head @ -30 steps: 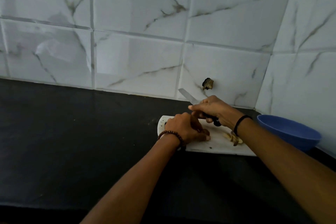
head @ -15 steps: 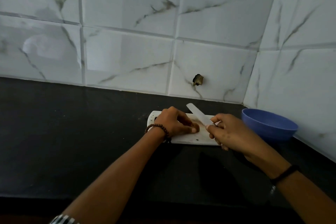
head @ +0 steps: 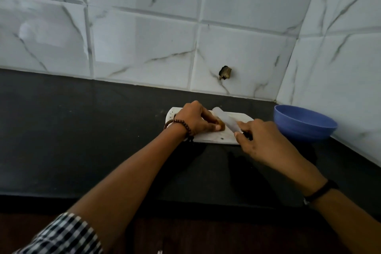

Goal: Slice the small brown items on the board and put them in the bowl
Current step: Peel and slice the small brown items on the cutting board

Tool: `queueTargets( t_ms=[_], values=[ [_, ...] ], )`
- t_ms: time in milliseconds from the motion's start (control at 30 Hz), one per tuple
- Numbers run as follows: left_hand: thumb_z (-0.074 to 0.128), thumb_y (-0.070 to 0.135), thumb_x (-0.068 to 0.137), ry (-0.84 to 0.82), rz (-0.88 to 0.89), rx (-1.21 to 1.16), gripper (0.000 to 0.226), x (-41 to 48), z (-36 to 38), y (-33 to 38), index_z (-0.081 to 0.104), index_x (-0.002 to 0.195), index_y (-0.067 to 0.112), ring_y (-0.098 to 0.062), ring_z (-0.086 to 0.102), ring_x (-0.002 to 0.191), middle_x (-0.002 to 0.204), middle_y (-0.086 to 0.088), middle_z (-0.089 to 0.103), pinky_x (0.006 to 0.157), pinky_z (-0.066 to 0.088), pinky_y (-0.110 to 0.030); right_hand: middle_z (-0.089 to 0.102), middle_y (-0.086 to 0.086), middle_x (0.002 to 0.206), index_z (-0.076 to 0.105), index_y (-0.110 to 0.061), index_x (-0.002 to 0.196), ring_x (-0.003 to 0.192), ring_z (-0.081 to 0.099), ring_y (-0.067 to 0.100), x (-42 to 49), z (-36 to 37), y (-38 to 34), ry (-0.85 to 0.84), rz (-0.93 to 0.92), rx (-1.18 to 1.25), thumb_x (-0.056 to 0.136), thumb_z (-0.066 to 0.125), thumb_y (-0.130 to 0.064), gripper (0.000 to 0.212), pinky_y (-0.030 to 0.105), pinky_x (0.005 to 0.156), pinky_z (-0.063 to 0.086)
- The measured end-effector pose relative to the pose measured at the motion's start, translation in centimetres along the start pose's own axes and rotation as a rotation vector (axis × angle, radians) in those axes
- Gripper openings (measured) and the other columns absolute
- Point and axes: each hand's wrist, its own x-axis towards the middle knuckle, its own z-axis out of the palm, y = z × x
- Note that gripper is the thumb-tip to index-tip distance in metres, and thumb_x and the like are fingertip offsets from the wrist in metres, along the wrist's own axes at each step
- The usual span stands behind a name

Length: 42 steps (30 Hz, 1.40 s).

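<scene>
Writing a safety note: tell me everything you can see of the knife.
The knife has a pale, broad blade with a rounded tip. Its dark handle is mostly hidden in the right hand, which grips it. The blade slants away to the left over the white board, close beside the small brown item that the left hand holds down.

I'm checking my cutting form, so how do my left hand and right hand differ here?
The left hand holds down the small brown item on the board; the right hand grips the knife beside it. The left hand's wrist wears a beaded bracelet; the right hand's a black band. Both work over the board.
</scene>
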Motion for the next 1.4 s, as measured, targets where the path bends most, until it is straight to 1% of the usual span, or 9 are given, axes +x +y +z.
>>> queueTargets(
  t_ms=[200, 333, 433, 567, 733, 933, 1000, 1200, 1400],
  values=[
    [0.083, 0.032, 0.072, 0.029, 0.004, -0.007, 0.019, 0.2, 0.3, -0.1, 0.08, 0.09, 0.025, 0.016, 0.048, 0.048, 0.053, 0.024, 0.058, 0.046, 0.032, 0.0, 0.061, 0.005, 0.087, 0.064, -0.011, 0.106, 0.077, 0.063, 0.019, 1.2, -0.1, -1.2, 0.007, 0.001, -0.083, 0.097, 0.055, -0.026, 0.02, 0.037, 0.074, 0.057],
    [0.084, 0.032, 0.071, 0.046, -0.001, -0.011, 0.019, 0.3, 0.5, -0.3, 0.08, 0.089, 0.025, 0.016, 0.05, 0.053, 0.065, 0.019, 0.066, 0.05, 0.035, 0.0, 0.054, 0.008, 0.096, 0.058, -0.008, 0.109, 0.087, 0.063, 0.027, 1.6, 0.3, -2.4, -0.012, 0.002, -0.124, 0.097, 0.056, -0.023, 0.02, 0.035, 0.07, 0.05],
    [0.084, 0.031, 0.071, 0.067, 0.006, 0.016, 0.02, 0.2, 0.6, -0.3, 0.08, 0.089, 0.025, 0.009, 0.051, 0.06, 0.08, 0.012, 0.073, 0.056, 0.035, 0.001, 0.051, 0.009, 0.097, 0.057, -0.008, 0.109, 0.082, 0.056, 0.023, 1.1, -0.1, -2.8, -0.033, -0.005, -0.159, 0.098, 0.056, -0.022, 0.018, 0.033, 0.069, 0.043],
    [0.084, 0.028, 0.072, 0.072, 0.014, 0.02, 0.022, 0.2, 0.4, -0.3, 0.08, 0.092, 0.022, 0.006, 0.053, 0.07, 0.088, 0.009, 0.074, 0.062, 0.035, 0.002, 0.056, 0.009, 0.1, 0.059, -0.009, 0.108, 0.088, 0.061, 0.025, -0.2, -0.2, -2.7, -0.03, -0.056, -0.155, 0.096, 0.057, -0.021, 0.017, 0.037, 0.074, 0.052],
    [0.084, 0.028, 0.072, 0.081, 0.033, 0.028, 0.02, 0.0, 0.4, -0.3, 0.08, 0.09, 0.02, 0.007, 0.056, 0.075, 0.086, 0.008, 0.074, 0.067, 0.037, 0.001, 0.045, 0.001, 0.08, 0.059, -0.013, 0.096, 0.074, 0.048, 0.018, -2.1, -0.1, -2.1, -0.025, -0.094, -0.19, 0.095, 0.056, -0.017, 0.006, 0.031, 0.065, 0.041],
    [0.08, 0.036, 0.075, 0.043, 0.039, 0.076, 0.029, 0.0, 0.4, -0.3, 0.075, 0.1, 0.023, 0.004, 0.058, 0.076, 0.083, 0.012, 0.071, 0.081, 0.046, -0.019, 0.06, 0.009, 0.099, 0.062, -0.01, 0.106, 0.081, 0.06, 0.017, -4.0, -1.7, -1.8, -0.141, 0.004, -0.189, 0.098, 0.057, -0.023, 0.016, 0.032, 0.073, 0.054],
    [0.078, 0.038, 0.077, 0.018, 0.034, 0.089, 0.035, 0.1, 0.5, -0.3, 0.071, 0.109, 0.026, 0.006, 0.054, 0.074, 0.083, 0.015, 0.069, 0.082, 0.044, -0.021, 0.06, 0.005, 0.092, 0.063, -0.012, 0.113, 0.079, 0.061, 0.014, -4.6, -2.4, -1.3, -0.15, 0.008, -0.171, 0.099, 0.055, -0.024, 0.02, 0.028, 0.072, 0.054],
    [0.073, 0.043, 0.081, 0.005, 0.081, 0.141, 0.023, 0.0, 0.3, -0.4, 0.075, 0.1, 0.03, 0.006, 0.053, 0.067, 0.091, 0.014, 0.07, 0.06, 0.037, -0.011, 0.058, -0.007, 0.092, 0.052, -0.03, 0.14, 0.071, 0.058, 0.006, -6.0, -4.8, 1.3, -0.14, 0.007, -0.01, 0.097, 0.059, -0.031, 0.044, 0.016, 0.055, 0.04],
    [0.07, 0.03, 0.085, 0.016, 0.086, 0.146, 0.02, 0.4, 0.1, -0.9, 0.071, 0.104, 0.023, -0.006, 0.063, 0.089, 0.099, 0.011, 0.07, 0.086, 0.049, -0.023, 0.065, 0.0, 0.094, 0.045, -0.028, 0.147, 0.068, 0.06, 0.007, -4.8, -3.6, 2.9, -0.004, 0.041, 0.162, 0.096, 0.06, -0.034, 0.053, 0.018, 0.057, 0.044]
  ],
)
